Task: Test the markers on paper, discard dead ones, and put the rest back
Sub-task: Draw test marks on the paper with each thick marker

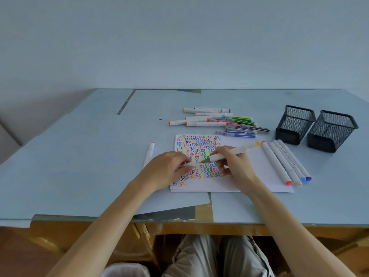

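Note:
A white sheet of paper (257, 172) covered with coloured squiggles lies in front of me. My right hand (233, 166) holds a white marker (235, 151) with an orange tip, the tip just above the paper. My left hand (169, 168) rests on the paper's left part and pinches the marker's white cap (189, 163). A heap of markers (217, 121) lies behind the paper. Several white markers (283, 162) lie in a row right of it. One marker (149, 153) lies alone to the left.
Two black mesh pen holders (294, 124) (331, 130) stand at the right rear of the table. A white bin (127, 269) shows below the table's front edge (179, 221), next to my knees. The wall rises behind the table.

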